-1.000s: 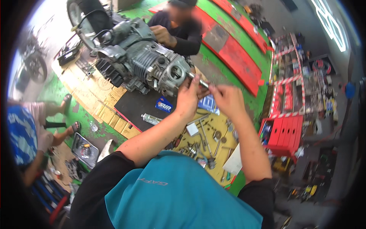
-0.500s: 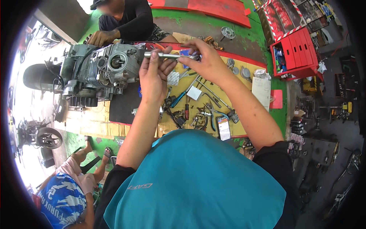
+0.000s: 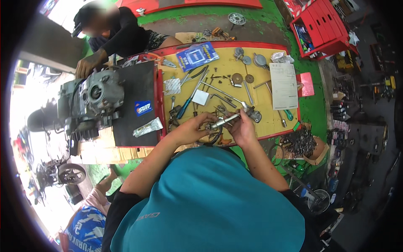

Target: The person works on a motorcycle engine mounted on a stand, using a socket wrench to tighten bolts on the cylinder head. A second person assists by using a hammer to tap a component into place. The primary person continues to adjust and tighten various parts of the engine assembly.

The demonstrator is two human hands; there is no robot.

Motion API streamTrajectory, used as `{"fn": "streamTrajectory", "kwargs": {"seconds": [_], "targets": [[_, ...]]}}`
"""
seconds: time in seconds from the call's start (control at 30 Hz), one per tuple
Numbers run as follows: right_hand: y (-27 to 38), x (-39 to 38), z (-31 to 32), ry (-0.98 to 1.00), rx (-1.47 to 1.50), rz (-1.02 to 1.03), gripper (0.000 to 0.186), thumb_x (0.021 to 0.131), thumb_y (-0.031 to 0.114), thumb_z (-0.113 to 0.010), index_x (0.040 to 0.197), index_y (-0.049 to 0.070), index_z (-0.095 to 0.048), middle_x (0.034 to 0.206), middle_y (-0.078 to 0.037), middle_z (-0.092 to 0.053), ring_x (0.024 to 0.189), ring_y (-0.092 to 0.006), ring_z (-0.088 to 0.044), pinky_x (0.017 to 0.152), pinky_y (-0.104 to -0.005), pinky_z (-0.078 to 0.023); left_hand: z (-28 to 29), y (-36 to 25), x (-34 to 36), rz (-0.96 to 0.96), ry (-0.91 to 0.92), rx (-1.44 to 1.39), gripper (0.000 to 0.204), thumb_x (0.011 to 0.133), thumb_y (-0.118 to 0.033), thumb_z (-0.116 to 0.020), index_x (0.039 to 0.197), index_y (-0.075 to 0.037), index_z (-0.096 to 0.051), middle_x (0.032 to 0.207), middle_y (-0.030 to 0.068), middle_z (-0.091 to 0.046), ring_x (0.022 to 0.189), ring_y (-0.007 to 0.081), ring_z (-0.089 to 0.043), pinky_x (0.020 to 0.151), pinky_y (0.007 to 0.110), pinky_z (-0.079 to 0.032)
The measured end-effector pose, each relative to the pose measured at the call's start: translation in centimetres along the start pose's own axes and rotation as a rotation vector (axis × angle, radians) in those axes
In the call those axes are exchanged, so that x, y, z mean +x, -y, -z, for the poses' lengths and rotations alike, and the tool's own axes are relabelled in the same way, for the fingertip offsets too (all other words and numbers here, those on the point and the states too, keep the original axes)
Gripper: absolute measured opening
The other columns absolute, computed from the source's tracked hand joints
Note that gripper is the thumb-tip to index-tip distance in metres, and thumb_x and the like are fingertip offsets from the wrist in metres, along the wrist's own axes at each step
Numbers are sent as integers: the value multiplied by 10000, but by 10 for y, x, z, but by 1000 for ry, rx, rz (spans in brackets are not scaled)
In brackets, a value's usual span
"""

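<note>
While silver rod [image 3: 230, 119] slants, left fingers [image 3: 204, 118] touch lower end, right fingers [image 3: 244, 116] upper.

Place: motor-vehicle repair workshop, most likely motorcycles. Evidence: bare, finned engine [image 3: 94, 101] at the left; motorcycle [image 3: 52, 174] parked beyond it; counter [image 3: 228, 54] strewn with loose metal parts, a blue-handled screwdriver [image 3: 184, 109] and pliers [image 3: 168, 63]; red drawer cabinet [image 3: 326, 31]; floor [image 3: 270, 35] in worn green paint.
</note>
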State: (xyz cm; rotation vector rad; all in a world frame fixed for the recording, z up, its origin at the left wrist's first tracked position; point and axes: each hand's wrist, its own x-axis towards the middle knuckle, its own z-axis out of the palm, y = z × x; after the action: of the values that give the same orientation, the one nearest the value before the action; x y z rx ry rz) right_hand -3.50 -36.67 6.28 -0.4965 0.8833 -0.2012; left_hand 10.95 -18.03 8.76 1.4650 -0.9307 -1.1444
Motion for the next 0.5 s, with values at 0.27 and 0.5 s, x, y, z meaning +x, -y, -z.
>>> {"fn": "streamTrajectory", "kwargs": {"seconds": [0.27,0.5], "targets": [[34,-11,154,-366,-405,348,309,1050,357,-558,1109,59,-618,936,-70,-672,887,-188,-655,762,-353,-537,-6,86,56,372,-288,17,239,961,-117,-691,1151,18,-637,1009,85,-717,894,166,-677,819,337,-553],[31,-52,224,-553,-461,351,344,1044,409,-557,1034,69,-600,901,-78,-664,887,-199,-667,772,-365,-529,31,129,159,243,-537,460,249,876,-167,-730,1069,-12,-701,921,153,-737,842,281,-720,772,388,-554]]}}
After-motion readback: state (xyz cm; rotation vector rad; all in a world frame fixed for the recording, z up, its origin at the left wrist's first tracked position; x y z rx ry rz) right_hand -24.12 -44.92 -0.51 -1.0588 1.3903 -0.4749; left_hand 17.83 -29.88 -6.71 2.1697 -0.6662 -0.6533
